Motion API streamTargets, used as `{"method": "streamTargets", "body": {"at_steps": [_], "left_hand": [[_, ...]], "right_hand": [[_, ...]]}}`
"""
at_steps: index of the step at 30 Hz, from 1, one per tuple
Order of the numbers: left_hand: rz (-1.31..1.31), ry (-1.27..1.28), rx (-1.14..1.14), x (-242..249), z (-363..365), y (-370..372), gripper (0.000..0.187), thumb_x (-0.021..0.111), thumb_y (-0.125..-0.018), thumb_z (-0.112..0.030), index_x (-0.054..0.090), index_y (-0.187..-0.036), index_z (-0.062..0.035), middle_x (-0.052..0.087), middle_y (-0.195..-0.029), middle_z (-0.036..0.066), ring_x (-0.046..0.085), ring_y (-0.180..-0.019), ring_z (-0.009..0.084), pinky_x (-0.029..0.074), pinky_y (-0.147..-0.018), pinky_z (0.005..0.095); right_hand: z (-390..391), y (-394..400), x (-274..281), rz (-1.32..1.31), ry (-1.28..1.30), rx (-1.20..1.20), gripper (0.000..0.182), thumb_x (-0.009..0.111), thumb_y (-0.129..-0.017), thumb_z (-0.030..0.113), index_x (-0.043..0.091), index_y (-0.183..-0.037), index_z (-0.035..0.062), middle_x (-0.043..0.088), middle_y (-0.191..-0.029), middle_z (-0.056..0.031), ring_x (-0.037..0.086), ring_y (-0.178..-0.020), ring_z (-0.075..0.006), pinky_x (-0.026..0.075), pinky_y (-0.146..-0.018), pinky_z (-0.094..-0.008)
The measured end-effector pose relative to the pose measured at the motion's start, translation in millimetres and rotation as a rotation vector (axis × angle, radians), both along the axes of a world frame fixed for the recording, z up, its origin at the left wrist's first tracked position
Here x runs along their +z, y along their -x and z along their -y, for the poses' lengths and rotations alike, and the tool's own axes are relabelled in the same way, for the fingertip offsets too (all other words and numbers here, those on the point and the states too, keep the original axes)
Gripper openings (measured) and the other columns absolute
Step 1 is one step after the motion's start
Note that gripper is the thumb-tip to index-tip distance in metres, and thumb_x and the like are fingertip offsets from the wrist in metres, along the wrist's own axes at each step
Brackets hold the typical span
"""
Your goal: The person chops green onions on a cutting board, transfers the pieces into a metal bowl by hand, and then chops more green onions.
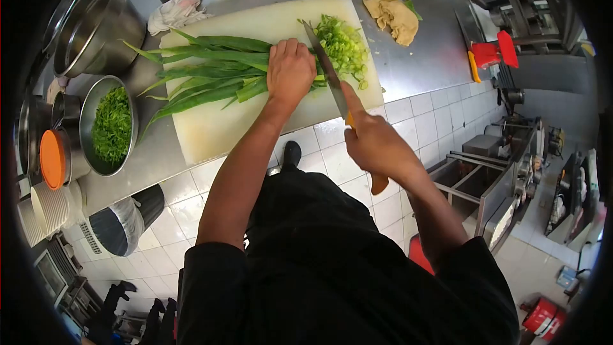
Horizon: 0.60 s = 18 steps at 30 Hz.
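Note:
A bunch of green onions (217,67) lies across a white cutting board (204,134), leaves to the left and cut ends to the right. My left hand (292,71) presses down on the bunch with its fingers curled over the stalks. In my right hand (377,140) is a knife (324,61) with an orange-brown handle, the index finger stretched along the blade. The blade stands beside the cut ends, close to my left fingers. Chopped green onion (341,48) is heaped to the right of the blade, on the board's right side.
A metal bowl of chopped greens (112,126) stands left of the board, near large steel pots (96,32). A white cloth (180,9) touches the board's back-left area. A tan cloth (394,18) lies to the right. Other people's legs (153,319) show at lower left.

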State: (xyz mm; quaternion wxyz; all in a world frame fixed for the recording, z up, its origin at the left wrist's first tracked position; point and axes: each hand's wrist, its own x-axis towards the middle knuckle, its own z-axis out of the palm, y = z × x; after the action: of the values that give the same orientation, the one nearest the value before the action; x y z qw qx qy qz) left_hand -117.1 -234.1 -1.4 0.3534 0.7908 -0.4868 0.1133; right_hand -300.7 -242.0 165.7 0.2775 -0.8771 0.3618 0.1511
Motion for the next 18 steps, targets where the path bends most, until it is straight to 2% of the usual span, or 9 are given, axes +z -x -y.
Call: {"method": "streamTargets", "body": {"at_steps": [3,5,9,12,15,16,18], "left_hand": [[-0.015,0.010,-0.009,-2.8,1.1,-1.2,0.012,0.063,-0.088,-0.013,0.067,-0.086,-0.0021,0.061,-0.092,0.012,0.059,-0.094,0.0311,0.045,-0.087,0.0434],[-0.013,0.014,0.001,-1.7,0.3,-1.5,0.012,0.063,-0.088,-0.013,0.067,-0.086,-0.0022,0.062,-0.093,0.012,0.059,-0.094,0.0310,0.045,-0.087,0.0435],[0.024,0.002,0.001,-2.7,1.1,-2.0,0.016,0.063,-0.088,-0.017,0.068,-0.086,-0.0021,0.062,-0.092,0.011,0.059,-0.093,0.0285,0.045,-0.087,0.0415],[-0.008,-0.008,-0.009,-1.4,0.6,-2.2,0.012,0.063,-0.089,-0.014,0.068,-0.089,-0.0028,0.062,-0.093,0.012,0.059,-0.094,0.0316,0.045,-0.088,0.0443],[-0.009,-0.001,-0.009,-0.7,-0.4,-1.2,0.012,0.063,-0.089,-0.014,0.067,-0.089,-0.0033,0.062,-0.093,0.012,0.059,-0.094,0.0321,0.045,-0.087,0.0445],[-0.010,0.009,-0.012,-1.8,-0.1,-0.8,0.011,0.063,-0.089,-0.014,0.067,-0.088,-0.0033,0.061,-0.093,0.012,0.059,-0.094,0.0321,0.045,-0.087,0.0444],[-0.015,0.030,-0.020,-3.7,0.5,-1.4,0.010,0.063,-0.089,-0.013,0.067,-0.088,-0.0035,0.061,-0.093,0.012,0.059,-0.094,0.0320,0.045,-0.087,0.0443]], "right_hand": [[-7.2,-0.3,-7.1,-0.024,-0.080,-0.066,0.083,0.052,-0.093,0.004,0.011,-0.165,0.0128,0.069,-0.085,-0.0342,0.068,-0.081,-0.0517,0.053,-0.082,-0.0584],[-4.2,-7.3,-53.7,0.060,-0.064,-0.116,0.083,0.051,-0.093,0.004,0.011,-0.165,0.0130,0.069,-0.085,-0.0337,0.068,-0.080,-0.0510,0.053,-0.081,-0.0579],[29.5,-32.8,-102.8,0.258,0.134,-0.012,0.085,0.050,-0.092,0.002,0.010,-0.165,0.0146,0.069,-0.085,-0.0321,0.069,-0.076,-0.0484,0.055,-0.077,-0.0554],[68.3,-49.1,-101.1,0.269,-0.005,-0.025,0.086,0.050,-0.090,0.002,0.010,-0.165,0.0160,0.069,-0.083,-0.0312,0.069,-0.076,-0.0475,0.056,-0.075,-0.0533],[94.0,-50.6,-96.0,0.253,0.091,0.105,0.086,0.050,-0.091,0.004,0.009,-0.166,0.0183,0.070,-0.083,-0.0296,0.070,-0.071,-0.0422,0.057,-0.074,-0.0499],[89.9,-56.8,-70.3,0.134,-0.021,0.050,0.086,0.048,-0.090,0.005,0.009,-0.166,0.0172,0.071,-0.085,-0.0275,0.070,-0.063,-0.0356,0.059,-0.072,-0.0460],[84.4,-57.7,-52.2,0.078,-0.063,0.011,0.084,0.045,-0.090,0.005,0.011,-0.166,0.0155,0.071,-0.085,-0.0261,0.069,-0.059,-0.0315,0.060,-0.071,-0.0438]]}}
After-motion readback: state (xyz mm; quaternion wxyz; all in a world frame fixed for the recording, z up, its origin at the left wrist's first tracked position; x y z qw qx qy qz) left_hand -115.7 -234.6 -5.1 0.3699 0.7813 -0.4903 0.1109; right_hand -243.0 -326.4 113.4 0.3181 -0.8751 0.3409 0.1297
